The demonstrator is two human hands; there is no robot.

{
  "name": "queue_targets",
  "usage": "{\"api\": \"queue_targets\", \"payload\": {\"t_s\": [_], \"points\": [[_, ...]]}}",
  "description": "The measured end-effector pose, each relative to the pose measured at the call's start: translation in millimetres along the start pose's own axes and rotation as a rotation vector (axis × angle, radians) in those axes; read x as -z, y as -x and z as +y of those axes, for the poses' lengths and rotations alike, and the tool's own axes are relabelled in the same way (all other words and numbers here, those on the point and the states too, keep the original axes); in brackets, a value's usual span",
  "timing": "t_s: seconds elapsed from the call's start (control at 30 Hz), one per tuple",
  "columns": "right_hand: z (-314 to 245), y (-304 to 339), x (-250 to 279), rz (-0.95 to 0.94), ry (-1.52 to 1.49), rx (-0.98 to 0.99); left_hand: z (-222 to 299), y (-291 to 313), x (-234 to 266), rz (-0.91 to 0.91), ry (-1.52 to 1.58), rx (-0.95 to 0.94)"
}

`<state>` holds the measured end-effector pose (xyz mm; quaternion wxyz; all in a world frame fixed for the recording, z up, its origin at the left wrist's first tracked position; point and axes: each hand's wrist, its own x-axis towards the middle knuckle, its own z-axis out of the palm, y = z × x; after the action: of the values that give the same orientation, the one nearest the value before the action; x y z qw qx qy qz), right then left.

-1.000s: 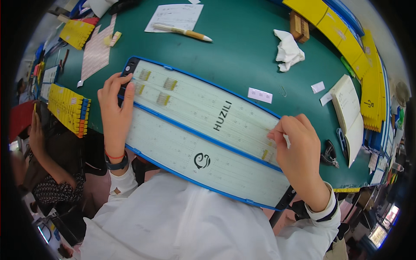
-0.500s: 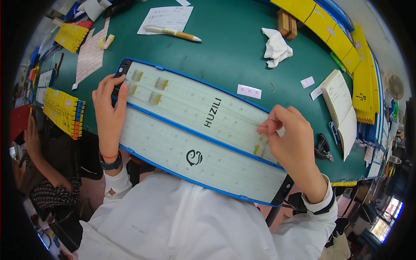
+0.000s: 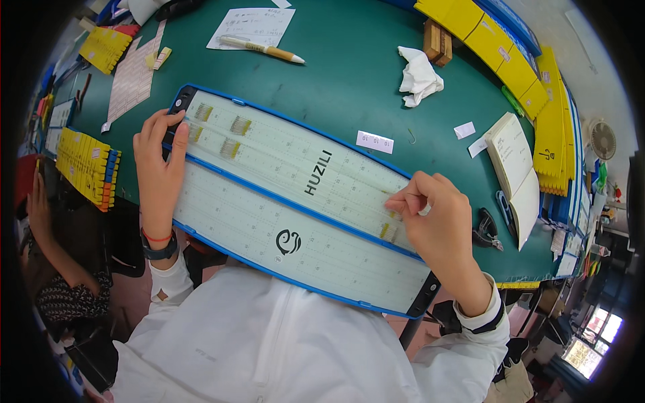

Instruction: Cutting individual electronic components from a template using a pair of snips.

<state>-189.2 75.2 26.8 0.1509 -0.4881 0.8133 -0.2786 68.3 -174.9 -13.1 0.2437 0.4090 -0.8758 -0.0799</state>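
Observation:
A long, shallow rig case (image 3: 270, 195) with blue edges, black end pieces and pale, see-through panels lies slanted in front of me, partly over the table edge. Several small bundles of fine hooks or wires (image 3: 240, 125) show near its left end, and another bundle (image 3: 388, 232) near its right end. My left hand (image 3: 160, 151) is closed round the left end, thumb on top. Over the right part of the upper panel, my right hand (image 3: 430, 205) holds thumb and forefinger pinched. Whatever is between those fingertips is too fine to make out.
On the green table (image 3: 322, 87) lie a pen (image 3: 263, 49), paper (image 3: 252, 28), crumpled tissue (image 3: 420, 77), a label strip (image 3: 375, 142), an open notebook (image 3: 514, 161) and black clippers (image 3: 485, 232). Yellow card packs (image 3: 470, 33) line the right. Another person's arm (image 3: 57, 248) is at left.
The whole view has shifted slightly, so the table and case appear farther left. My left hand keeps its hold, and my right hand stays pinched at nearly the same spot over the case.

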Motion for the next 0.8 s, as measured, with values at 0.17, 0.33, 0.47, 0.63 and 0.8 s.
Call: {"api": "queue_targets", "payload": {"t_s": [0.17, 0.33, 0.47, 0.63, 0.8], "points": [[-7, -5, 6, -0.083, 0.008, -0.094, -1, -2, 0, -0.005, 0.002, -0.008], [-6, -8, 2, 0.005, 0.032, -0.065, 0, -1, 3, 0.027, -0.032, -0.005], [-8, -4, 0, 0.065, 0.147, 0.115, 6, -1, 4, 0.052, -0.027, -0.039], [-11, 3, 0, 0.11, 0.172, 0.156, 11, 1, -1, 0.034, 0.045, -0.002], [-11, -5, 3, -0.065, -0.052, -0.104, 2, 1, 4, 0.043, -0.005, -0.026]]}}
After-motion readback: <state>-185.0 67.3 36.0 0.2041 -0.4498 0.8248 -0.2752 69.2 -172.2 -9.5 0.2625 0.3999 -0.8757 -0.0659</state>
